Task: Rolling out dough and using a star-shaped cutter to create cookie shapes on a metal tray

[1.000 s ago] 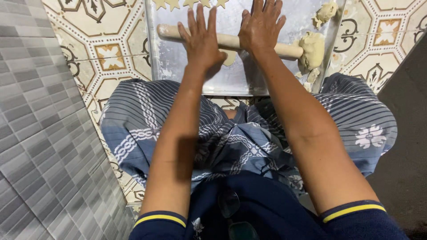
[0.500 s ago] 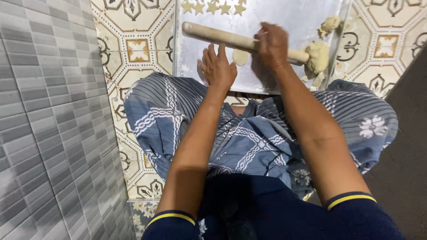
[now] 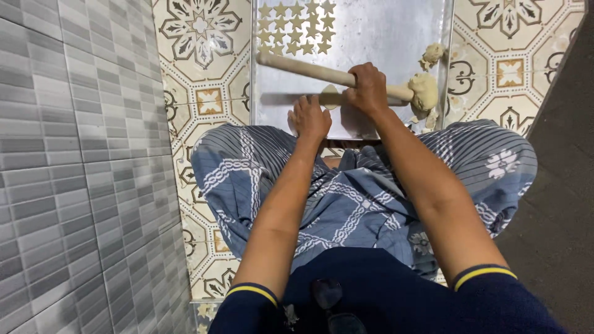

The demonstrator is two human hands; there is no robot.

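A wooden rolling pin [image 3: 306, 67] is lifted at a slant over a metal tray [image 3: 396, 37] on the floor. My right hand [image 3: 367, 88] grips the pin near its right end. My left hand [image 3: 309, 117] rests flat on the tray's near edge, fingers spread, just below the pin. A small flat piece of dough [image 3: 330, 96] lies between my hands. A lump of dough [image 3: 424, 91] sits at the pin's right end, with a smaller lump [image 3: 432, 54] behind it. Several star-shaped dough cut-outs [image 3: 296, 27] are laid in rows at the tray's far left.
I sit cross-legged in a blue patterned cloth [image 3: 352, 198] on a patterned tile floor [image 3: 204, 99]. A grey tiled wall [image 3: 68, 161] runs along the left. A dark surface [image 3: 563, 185] lies on the right.
My right hand closed around the rolling pin and raised it off the dough. My left hand came off the pin and dropped to the tray's near edge. The view tilted, revealing the star cut-outs.
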